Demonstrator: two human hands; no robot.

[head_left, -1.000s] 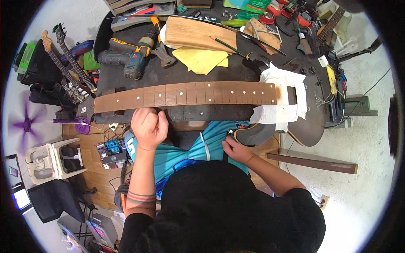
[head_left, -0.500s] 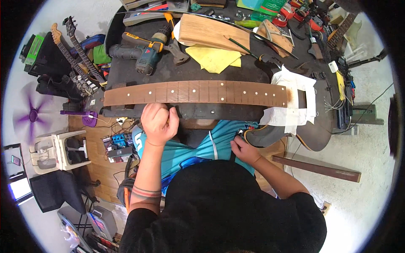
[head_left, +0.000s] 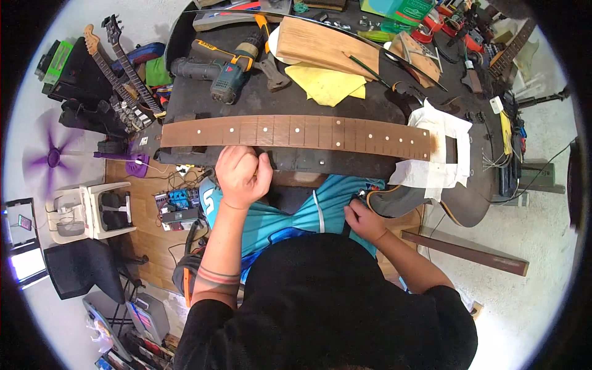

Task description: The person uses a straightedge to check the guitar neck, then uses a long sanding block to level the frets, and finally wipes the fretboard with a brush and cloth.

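A guitar neck with a brown fretboard and pale dot inlays [head_left: 283, 131] lies across the dark workbench. Its right end meets a dark guitar body [head_left: 475, 200], where white paper and tape [head_left: 425, 174] surround a rectangular opening. My left hand [head_left: 243, 177] is closed in a fist against the neck's near edge, left of its middle. The inside of that fist is hidden. Low beside the body's near edge, over my blue-clad lap, my right hand [head_left: 366, 222] is closed too. A small shiny knob [head_left: 361, 193] sits just above it; whatever its fingers hold cannot be made out.
Beyond the neck lie a cordless drill [head_left: 231, 77], a hammer [head_left: 271, 75], a yellow cloth [head_left: 325, 84], a wooden board [head_left: 327, 46] and a pencil [head_left: 365, 69]. Guitars [head_left: 126, 71] lean at the left near a purple fan [head_left: 54, 157]. A dark wooden bar [head_left: 465, 253] stands off right.
The whole view has shifted slightly, so the bench and neck appear a little farther right. Both hands keep nearly the same closed pose and place beside the guitar.
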